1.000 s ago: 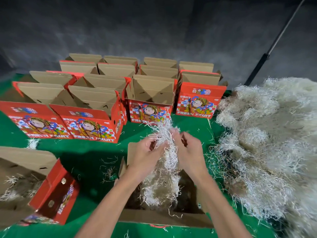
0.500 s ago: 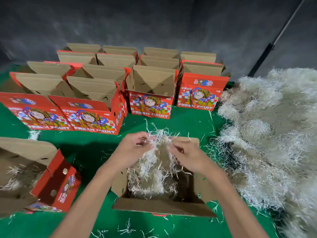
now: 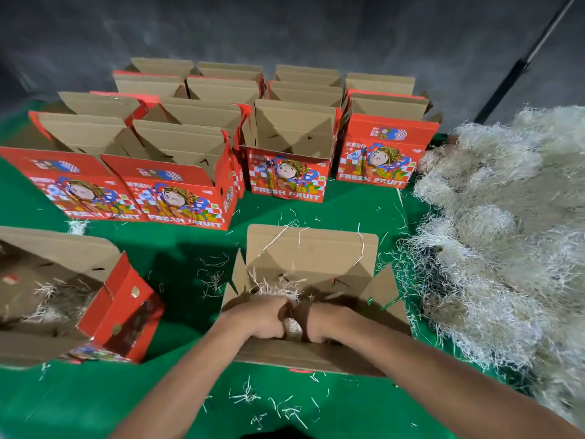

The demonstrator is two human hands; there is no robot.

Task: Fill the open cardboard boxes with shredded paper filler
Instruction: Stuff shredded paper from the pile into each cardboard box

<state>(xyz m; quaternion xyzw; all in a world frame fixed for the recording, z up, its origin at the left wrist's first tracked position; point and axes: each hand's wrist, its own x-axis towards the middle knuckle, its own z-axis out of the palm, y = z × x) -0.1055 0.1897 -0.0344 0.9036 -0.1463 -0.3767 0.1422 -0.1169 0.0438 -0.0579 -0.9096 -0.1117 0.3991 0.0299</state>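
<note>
An open cardboard box (image 3: pixel 311 245) stands in front of me on the green cloth, its flaps up. Both my hands are down inside it, knuckles up and close together. My left hand (image 3: pixel 256 318) and my right hand (image 3: pixel 319 321) grip a wad of shredded paper filler (image 3: pixel 278 288) low in the box. A tuft of the filler sticks up just beyond the fingers, and a bit shows between the hands. My fingertips are hidden inside the box.
A large heap of shredded paper (image 3: pixel 506 248) fills the right side. Several open red "FRESH FRUIT" boxes (image 3: pixel 177 185) stand in rows at the back. Another open box (image 3: pixel 63 296) with some filler sits at the left. Loose strands litter the green cloth (image 3: pixel 190 264).
Both hands have gone from holding the filler above the box to down inside it, taking the wad with them. The view has tilted slightly downward.
</note>
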